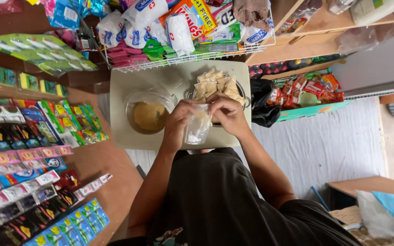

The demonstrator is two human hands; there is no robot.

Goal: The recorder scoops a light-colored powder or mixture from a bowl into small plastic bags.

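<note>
Tight workspace on small beige table (124, 91). Both hands, left hand (178, 125) and right hand (226, 114), pinched on clear plastic bag (198, 130) at table's 6 o'clock edge. Blocked at 12 o'clock by wire basket (183, 57) of packets overhanging far edge. Metal bowl (245, 98) of filled packets just past right hand, 1 o'clock. Plastic-lined bowl (149, 114) of brown powder at 10 o'clock, near left hand. Bare table strip at 9 o'clock, along left edge. Sachet racks (23, 182) at 8 o'clock. Open grey floor (324, 146) at 3 to 4 o'clock.
</note>
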